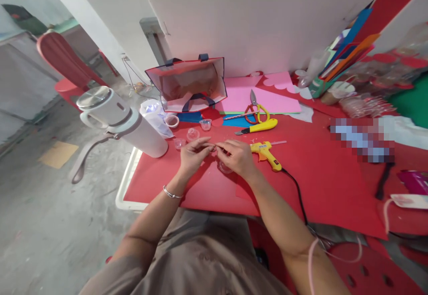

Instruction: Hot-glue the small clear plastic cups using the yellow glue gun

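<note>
My left hand (196, 154) and my right hand (236, 155) meet over the red-covered table (207, 188), thumbs and fingertips pinched close together. Whatever is between the fingertips is too small to make out. A clear plastic piece (224, 167) lies partly hidden below my right hand. Just beyond my left hand stand small clear plastic cups (206, 125) and a clear domed piece (192, 134). A yellow hot glue gun (266, 153) lies right of my right hand, its black cord running toward the front edge.
A tall white tumbler (133, 127) stands at the left edge. Behind are an open bag (192, 87), pink sheets (257, 94), scissors (257, 110) and a yellow utility knife (262, 126). At right are a pixelated object (363, 139), stacked clear plastic (368, 105) and a holder with coloured sheets (344, 65).
</note>
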The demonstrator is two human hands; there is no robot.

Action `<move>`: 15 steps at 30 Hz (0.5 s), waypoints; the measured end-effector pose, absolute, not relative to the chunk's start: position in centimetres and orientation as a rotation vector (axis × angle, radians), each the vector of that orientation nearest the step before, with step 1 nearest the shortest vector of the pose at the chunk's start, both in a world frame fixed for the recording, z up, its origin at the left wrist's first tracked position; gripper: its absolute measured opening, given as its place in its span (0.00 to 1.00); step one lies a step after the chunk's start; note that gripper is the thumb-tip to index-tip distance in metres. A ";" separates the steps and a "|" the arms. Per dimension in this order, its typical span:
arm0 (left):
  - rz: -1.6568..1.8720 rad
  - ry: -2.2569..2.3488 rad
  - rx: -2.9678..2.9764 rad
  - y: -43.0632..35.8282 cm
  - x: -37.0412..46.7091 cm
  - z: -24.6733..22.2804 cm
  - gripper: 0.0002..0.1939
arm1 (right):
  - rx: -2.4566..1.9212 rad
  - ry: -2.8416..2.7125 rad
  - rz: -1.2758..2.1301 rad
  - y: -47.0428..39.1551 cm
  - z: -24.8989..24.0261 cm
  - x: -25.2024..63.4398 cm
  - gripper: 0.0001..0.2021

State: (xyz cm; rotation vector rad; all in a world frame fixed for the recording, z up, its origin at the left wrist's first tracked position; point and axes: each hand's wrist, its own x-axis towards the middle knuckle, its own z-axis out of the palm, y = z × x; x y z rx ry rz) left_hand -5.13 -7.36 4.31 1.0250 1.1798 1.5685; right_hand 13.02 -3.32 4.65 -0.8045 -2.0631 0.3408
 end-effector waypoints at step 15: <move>1.573 1.313 1.929 -8.6 -5.4 4.7 0.14 | -0.820 -1.990 0.077 -3.8 5.5 13.2 0.09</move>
